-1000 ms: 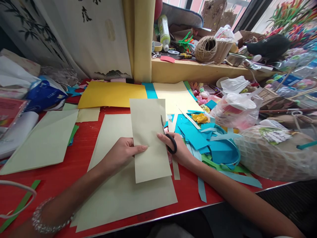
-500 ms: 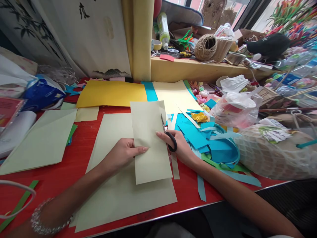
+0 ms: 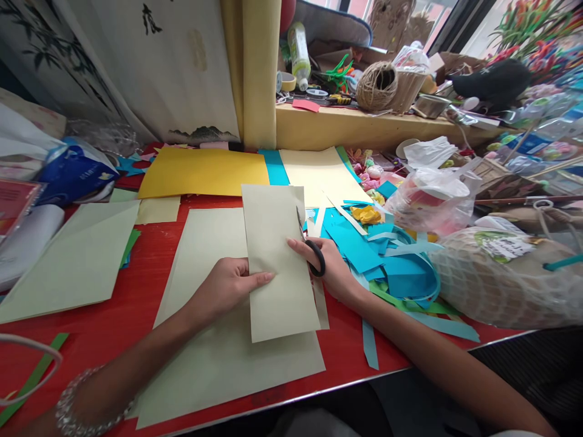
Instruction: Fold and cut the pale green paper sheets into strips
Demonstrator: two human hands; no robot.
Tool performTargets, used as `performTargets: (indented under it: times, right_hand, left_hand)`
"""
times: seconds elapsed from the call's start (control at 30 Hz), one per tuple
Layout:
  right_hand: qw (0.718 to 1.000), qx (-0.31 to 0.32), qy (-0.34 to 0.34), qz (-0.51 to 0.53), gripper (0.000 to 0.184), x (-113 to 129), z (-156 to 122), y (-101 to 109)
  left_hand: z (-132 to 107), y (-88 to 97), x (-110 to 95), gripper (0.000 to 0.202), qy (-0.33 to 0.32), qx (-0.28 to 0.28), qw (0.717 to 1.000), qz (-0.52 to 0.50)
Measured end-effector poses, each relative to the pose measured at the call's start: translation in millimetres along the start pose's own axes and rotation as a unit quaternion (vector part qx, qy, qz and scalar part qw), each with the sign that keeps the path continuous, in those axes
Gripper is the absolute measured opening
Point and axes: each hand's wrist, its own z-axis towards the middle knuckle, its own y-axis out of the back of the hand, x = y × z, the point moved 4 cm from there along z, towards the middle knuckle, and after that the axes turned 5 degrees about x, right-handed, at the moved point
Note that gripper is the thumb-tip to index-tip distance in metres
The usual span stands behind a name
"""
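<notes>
Between my hands is a pale green sheet of paper (image 3: 277, 243), raised over larger pale sheets (image 3: 200, 364) on the red table. My left hand (image 3: 237, 279) pinches its left edge, thumb on top and fingers underneath. Black-handled scissors (image 3: 316, 258) are in my right hand (image 3: 330, 267), their blades at the paper's right edge, pointing away from me. A slit runs near the upper right edge, by the blade tip. My right thumb rests on the paper's face. Part of the scissors is hidden behind the sheet and my fingers.
Blue paper scraps (image 3: 359, 249) and thin strips lie right of my hands, beside a netted bag (image 3: 510, 273). A yellow sheet (image 3: 204, 173) and a cream sheet (image 3: 319, 176) lie at the back. More pale green paper (image 3: 68, 261) is at left. Twine (image 3: 377, 86) stands on the ledge.
The held paper has shifted very slightly right and its lower edge sits a little lower. Both hands keep their grips, with the scissors in nearly the same place.
</notes>
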Motion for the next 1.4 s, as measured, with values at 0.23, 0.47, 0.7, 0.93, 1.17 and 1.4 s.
performTargets:
  times: [0.23, 0.47, 0.7, 0.93, 1.17, 1.4]
  right_hand:
    - [0.999, -0.017, 0.01, -0.032, 0.047, 0.1, -0.2, 2.6]
    - [0.999, -0.019, 0.027, -0.026, 0.047, 2.5, -0.3, 3.4]
    - [0.999, -0.027, 0.021, -0.037, 0.047, 4.1, -0.1, 4.6]
    - [0.999, -0.017, 0.018, -0.033, 0.045, 4.4, 1.7, 5.5]
    - [0.998, -0.022, 0.026, -0.044, 0.047, 5.5, 1.3, 7.8]
    - [0.998, -0.033, 0.027, -0.049, 0.049, 4.4, 1.8, 9.2]
  left_hand:
    - [-1.6, 0.1, -0.4, 0.03, 0.001, -0.012, 1.0, 0.029]
    - [-2.6, -2.1, -1.3, 0.029, -0.007, -0.003, 0.999, 0.032]
    - [-5.4, -2.9, 0.5, 0.036, 0.001, -0.01, 0.998, 0.064]
    - [-4.7, -4.6, -1.0, 0.035, 0.001, -0.006, 0.997, 0.073]
    - [-4.8, -5.5, 0.8, 0.037, 0.016, -0.003, 0.996, 0.086]
    - [-5.9, -9.0, 0.1, 0.035, 0.013, 0.01, 0.997, 0.069]
